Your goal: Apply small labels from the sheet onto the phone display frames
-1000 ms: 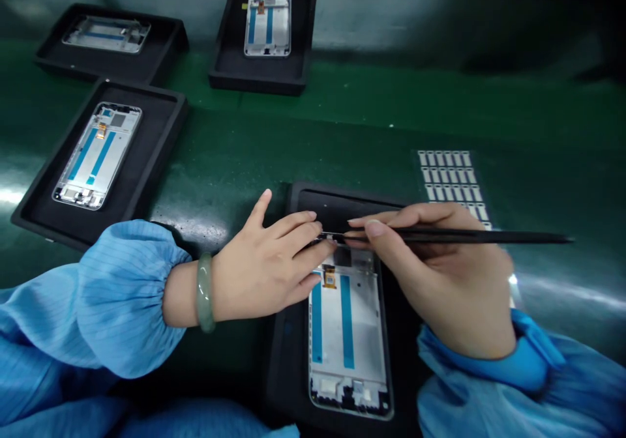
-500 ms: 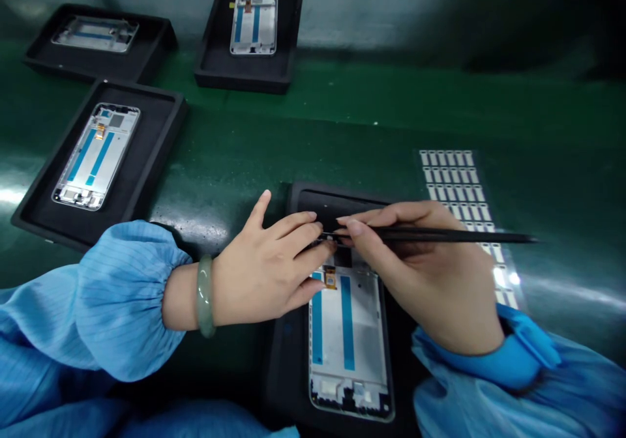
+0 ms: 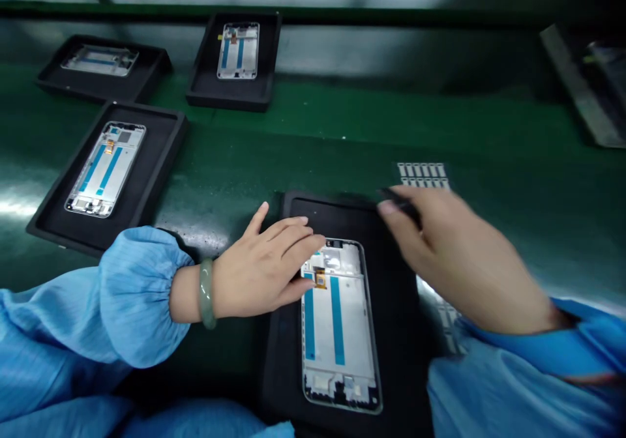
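Note:
My left hand (image 3: 267, 268), fingers stretched out and spread, lies over the upper left corner of a silver phone frame (image 3: 355, 334). Two blue strips and a small orange flex connector show on that frame. It lies in a black tray (image 3: 401, 360) in front of me. To the right of the frame and above the tray's edge, my right hand (image 3: 464, 255) is closed on black tweezers (image 3: 403, 204), partly hidden by the fingers and blurred. Under and behind that hand is a sheet of small pale stickers (image 3: 423, 172), largely covered.
Three more black trays stand on the green table: one at left (image 3: 156, 164), one at far left (image 3: 51, 83) and one at back centre (image 3: 225, 96), each bearing a phone frame. A grey-edged object (image 3: 580, 86) sits at the back right.
My right hand has moved right, away from the phone frame's top, with the tweezers turned. My left hand stays at the frame's corner. The view has tilted up, bringing the back-right object in.

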Action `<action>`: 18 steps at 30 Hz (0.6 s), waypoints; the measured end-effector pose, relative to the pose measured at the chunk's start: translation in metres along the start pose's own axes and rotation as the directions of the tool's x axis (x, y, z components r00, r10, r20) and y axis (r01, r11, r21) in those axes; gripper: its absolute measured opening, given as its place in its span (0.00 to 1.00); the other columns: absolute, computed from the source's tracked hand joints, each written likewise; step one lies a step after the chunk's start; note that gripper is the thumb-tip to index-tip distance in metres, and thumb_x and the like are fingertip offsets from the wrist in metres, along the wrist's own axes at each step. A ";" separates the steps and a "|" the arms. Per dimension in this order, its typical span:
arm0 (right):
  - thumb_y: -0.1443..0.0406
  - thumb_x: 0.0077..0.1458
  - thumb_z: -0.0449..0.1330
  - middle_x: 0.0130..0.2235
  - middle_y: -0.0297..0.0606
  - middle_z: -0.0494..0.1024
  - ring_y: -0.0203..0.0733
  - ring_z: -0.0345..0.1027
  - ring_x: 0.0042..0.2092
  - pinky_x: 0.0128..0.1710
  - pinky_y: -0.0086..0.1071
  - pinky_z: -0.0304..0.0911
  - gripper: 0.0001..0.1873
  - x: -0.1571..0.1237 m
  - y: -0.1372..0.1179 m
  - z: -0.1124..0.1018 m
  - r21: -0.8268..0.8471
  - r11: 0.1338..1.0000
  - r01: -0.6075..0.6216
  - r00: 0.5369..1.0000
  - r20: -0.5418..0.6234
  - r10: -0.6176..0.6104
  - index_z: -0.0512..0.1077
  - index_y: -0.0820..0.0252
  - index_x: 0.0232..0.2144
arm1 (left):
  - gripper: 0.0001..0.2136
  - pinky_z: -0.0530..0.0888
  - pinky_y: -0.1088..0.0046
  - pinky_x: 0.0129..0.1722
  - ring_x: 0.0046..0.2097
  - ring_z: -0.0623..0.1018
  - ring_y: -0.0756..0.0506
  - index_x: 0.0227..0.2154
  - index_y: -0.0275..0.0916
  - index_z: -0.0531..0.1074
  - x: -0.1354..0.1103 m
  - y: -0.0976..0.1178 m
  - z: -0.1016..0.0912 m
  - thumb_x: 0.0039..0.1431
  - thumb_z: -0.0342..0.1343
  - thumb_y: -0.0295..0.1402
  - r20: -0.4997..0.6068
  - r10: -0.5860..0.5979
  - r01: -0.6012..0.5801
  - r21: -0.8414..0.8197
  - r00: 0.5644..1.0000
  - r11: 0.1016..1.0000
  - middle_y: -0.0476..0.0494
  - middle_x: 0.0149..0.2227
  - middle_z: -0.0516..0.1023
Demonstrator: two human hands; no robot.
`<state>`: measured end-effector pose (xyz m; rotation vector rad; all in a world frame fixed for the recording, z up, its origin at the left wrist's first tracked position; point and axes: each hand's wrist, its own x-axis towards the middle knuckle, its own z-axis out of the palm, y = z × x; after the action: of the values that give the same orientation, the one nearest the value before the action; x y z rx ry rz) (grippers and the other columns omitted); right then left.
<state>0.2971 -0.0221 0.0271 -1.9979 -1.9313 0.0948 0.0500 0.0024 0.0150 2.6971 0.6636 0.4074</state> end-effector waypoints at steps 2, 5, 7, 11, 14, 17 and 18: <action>0.50 0.61 0.50 0.44 0.48 0.77 0.54 0.72 0.44 0.38 0.44 0.66 0.21 0.005 0.012 0.008 -0.059 0.995 0.077 0.992 0.104 -0.070 0.73 0.56 0.45 | 0.22 0.58 0.41 0.62 0.65 0.63 0.36 0.58 0.32 0.62 -0.002 -0.005 -0.007 0.68 0.47 0.42 -0.024 -0.040 0.042 0.110 0.999 0.993 0.32 0.61 0.67; 0.47 0.59 0.50 0.42 0.45 0.78 0.52 0.73 0.41 0.37 0.42 0.66 0.23 0.016 0.025 0.020 -0.077 0.993 0.091 0.986 0.150 -0.078 0.75 0.53 0.43 | 0.26 0.60 0.38 0.59 0.64 0.61 0.28 0.59 0.28 0.61 -0.013 -0.022 -0.029 0.65 0.51 0.42 -0.144 -0.242 0.281 0.414 0.959 0.866 0.24 0.63 0.60; 0.47 0.57 0.52 0.43 0.43 0.79 0.52 0.73 0.42 0.39 0.42 0.67 0.23 0.027 0.034 0.023 -0.095 0.992 0.079 0.981 0.185 -0.061 0.76 0.52 0.43 | 0.26 0.66 0.41 0.54 0.60 0.66 0.26 0.60 0.25 0.60 -0.027 -0.038 -0.045 0.65 0.52 0.39 -0.232 -0.416 0.470 0.566 0.879 0.678 0.21 0.60 0.64; 0.50 0.57 0.52 0.47 0.47 0.79 0.56 0.73 0.47 0.41 0.44 0.65 0.23 0.067 0.063 0.020 -0.204 0.977 -0.068 0.978 0.177 0.105 0.75 0.55 0.46 | 0.20 0.74 0.57 0.37 0.44 0.75 0.32 0.58 0.28 0.64 -0.069 -0.066 -0.056 0.67 0.48 0.34 -0.269 -0.644 0.602 0.705 0.716 0.375 0.29 0.44 0.72; 0.51 0.58 0.50 0.43 0.58 0.79 0.60 0.73 0.40 0.34 0.46 0.61 0.27 0.105 0.089 0.014 -0.310 0.906 -0.286 0.941 0.086 0.327 0.75 0.63 0.48 | 0.17 0.74 0.64 0.37 0.39 0.76 0.37 0.56 0.28 0.67 -0.098 -0.073 -0.047 0.68 0.45 0.29 -0.275 -0.678 0.614 0.719 0.682 0.325 0.34 0.37 0.71; 0.54 0.59 0.50 0.42 0.64 0.78 0.56 0.73 0.38 0.31 0.42 0.58 0.28 0.137 0.108 0.009 -0.344 0.819 -0.459 0.873 -0.003 0.488 0.76 0.70 0.47 | 0.17 0.74 0.65 0.37 0.39 0.76 0.38 0.55 0.27 0.68 -0.116 -0.068 -0.038 0.67 0.47 0.28 -0.295 -0.683 0.624 0.722 0.668 0.299 0.35 0.36 0.71; 0.54 0.59 0.50 0.41 0.66 0.78 0.55 0.73 0.38 0.30 0.41 0.57 0.28 0.144 0.111 0.008 -0.339 0.803 -0.490 0.857 -0.020 0.515 0.76 0.72 0.46 | 0.17 0.74 0.65 0.36 0.39 0.76 0.38 0.55 0.27 0.69 -0.119 -0.065 -0.038 0.67 0.48 0.28 -0.300 -0.690 0.630 0.721 0.659 0.289 0.34 0.36 0.71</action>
<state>0.4100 0.1202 0.0153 -2.7367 -1.4702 -0.0308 -0.0902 0.0082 0.0009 2.6974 2.3049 -0.3167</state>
